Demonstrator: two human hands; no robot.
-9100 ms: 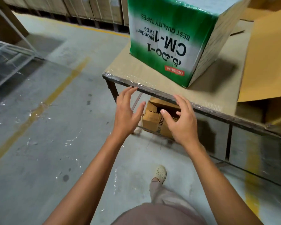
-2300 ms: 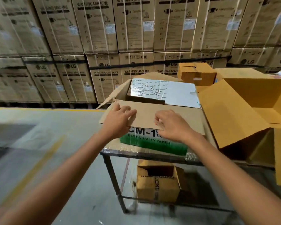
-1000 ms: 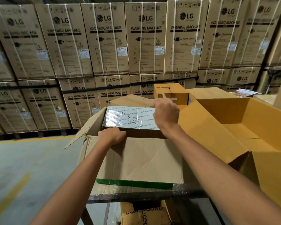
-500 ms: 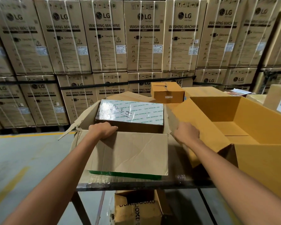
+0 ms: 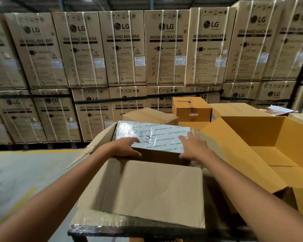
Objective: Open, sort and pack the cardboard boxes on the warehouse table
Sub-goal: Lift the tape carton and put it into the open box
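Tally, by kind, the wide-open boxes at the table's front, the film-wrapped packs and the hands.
Wide-open boxes: 2, brown box and yellow box
Film-wrapped pack: 1
Hands: 2, left hand and right hand
Total: 5

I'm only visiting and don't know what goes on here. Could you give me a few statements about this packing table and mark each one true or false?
1. The open box in front of the person has its near flap folded down towards them. True.
2. The left hand and the right hand are both on the wrapped package inside that box. True.
3. The large yellow box on the right is filled to the top. False: the part of its inside that shows is empty.
4. The stacked cartons behind the table are marked "television". False: they read "washing machine".
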